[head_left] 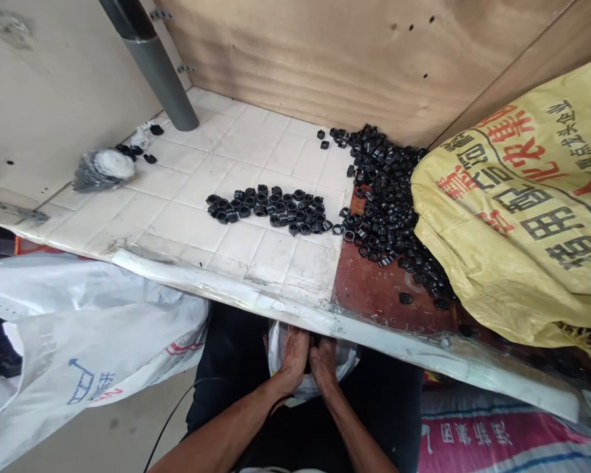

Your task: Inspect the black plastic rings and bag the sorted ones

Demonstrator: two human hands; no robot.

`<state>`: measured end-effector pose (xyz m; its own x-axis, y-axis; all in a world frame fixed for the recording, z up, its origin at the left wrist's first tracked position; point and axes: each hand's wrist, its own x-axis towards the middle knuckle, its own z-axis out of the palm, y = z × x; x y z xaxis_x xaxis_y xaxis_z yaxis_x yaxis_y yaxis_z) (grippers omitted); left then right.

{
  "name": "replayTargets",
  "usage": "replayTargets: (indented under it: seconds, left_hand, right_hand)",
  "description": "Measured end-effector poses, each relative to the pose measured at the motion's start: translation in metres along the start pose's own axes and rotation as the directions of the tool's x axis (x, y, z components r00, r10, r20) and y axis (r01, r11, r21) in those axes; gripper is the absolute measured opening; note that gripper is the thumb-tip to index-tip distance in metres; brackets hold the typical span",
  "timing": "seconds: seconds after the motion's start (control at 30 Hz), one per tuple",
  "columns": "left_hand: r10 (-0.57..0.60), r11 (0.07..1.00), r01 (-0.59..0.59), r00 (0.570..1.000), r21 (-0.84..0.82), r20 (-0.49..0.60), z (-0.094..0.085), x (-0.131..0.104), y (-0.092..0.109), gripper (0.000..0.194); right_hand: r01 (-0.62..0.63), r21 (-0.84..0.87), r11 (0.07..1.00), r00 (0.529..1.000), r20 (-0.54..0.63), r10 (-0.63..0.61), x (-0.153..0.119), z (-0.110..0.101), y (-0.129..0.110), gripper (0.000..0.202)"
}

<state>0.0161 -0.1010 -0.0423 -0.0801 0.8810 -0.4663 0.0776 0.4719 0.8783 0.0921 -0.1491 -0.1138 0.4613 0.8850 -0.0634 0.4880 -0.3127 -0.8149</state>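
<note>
My left hand and my right hand are close together below the table's front edge, between my thighs. Both reach into or over a white plastic bag there. The fingers point away from me and are mostly hidden by the table edge and the hands themselves, so whether they hold anything does not show. On the white tiled part of the tabletop lies a small loose group of black ring-shaped plastic pieces. A much larger heap of the same black pieces spreads to the right of it.
A yellow woven sack with printed characters lies at the right against the heap. A grey pipe stands at the back left, near a clear plastic bag. White sacks sit below left, a pink-and-white sack below right.
</note>
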Motion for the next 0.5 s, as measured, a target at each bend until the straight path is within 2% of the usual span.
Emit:
replayTargets:
  seconds: [0.1,0.17,0.2,0.23,0.27,0.3,0.33,0.37,0.43,0.47,0.5]
  left_hand:
    - [-0.102,0.985,0.071,0.973,0.156,0.205,-0.020,-0.013,0.005,0.022]
    - [-0.078,0.980,0.004,0.929,0.199,0.363,-0.046,-0.028,0.019,0.024]
    - [-0.006,0.971,-0.089,0.920,0.223,0.392,-0.061,-0.030,0.030,0.028]
    - [0.141,0.940,-0.241,0.919,0.242,0.367,-0.077,-0.026,0.043,0.027]
    - [0.338,0.864,-0.423,0.889,0.273,0.309,-0.092,-0.015,0.058,0.021]
    - [0.529,0.748,-0.569,0.822,0.343,0.210,-0.107,0.003,0.074,0.015]
    - [0.664,0.635,-0.634,0.740,0.441,0.108,-0.120,0.027,0.090,0.015]
    - [0.743,0.544,-0.634,0.669,0.549,0.036,-0.131,0.054,0.105,0.023]
    - [0.806,0.419,-0.571,0.592,0.706,0.001,-0.148,0.113,0.130,0.048]
    - [0.824,0.370,-0.563,0.566,0.739,0.019,-0.155,0.140,0.138,0.059]
    - [0.824,0.331,-0.561,0.564,0.759,0.058,-0.160,0.164,0.145,0.068]
  right_hand:
    - [-0.004,-0.039,0.999,1.000,-0.010,0.003,-0.006,-0.016,0.002,0.024]
    - [0.023,-0.039,0.999,1.000,0.013,-0.023,-0.023,-0.040,-0.013,0.023]
    - [0.093,-0.022,0.995,0.993,0.074,-0.091,-0.031,-0.054,-0.025,0.023]
    - [0.164,0.008,0.986,0.977,0.134,-0.164,-0.035,-0.068,-0.039,0.023]
    - [0.292,0.044,0.955,0.946,0.136,-0.296,-0.033,-0.080,-0.054,0.025]
    - [0.415,0.056,0.908,0.898,0.133,-0.419,-0.025,-0.090,-0.070,0.028]
    - [0.509,0.051,0.859,0.848,0.140,-0.511,-0.011,-0.096,-0.086,0.033]
    - [0.576,0.018,0.818,0.812,0.104,-0.574,0.009,-0.098,-0.101,0.036]
    - [0.619,-0.084,0.781,0.785,0.063,-0.616,0.059,-0.089,-0.126,0.044]
    - [0.635,-0.134,0.761,0.771,0.055,-0.634,0.084,-0.080,-0.136,0.047]
    - [0.640,-0.190,0.744,0.764,0.052,-0.643,0.108,-0.068,-0.145,0.050]
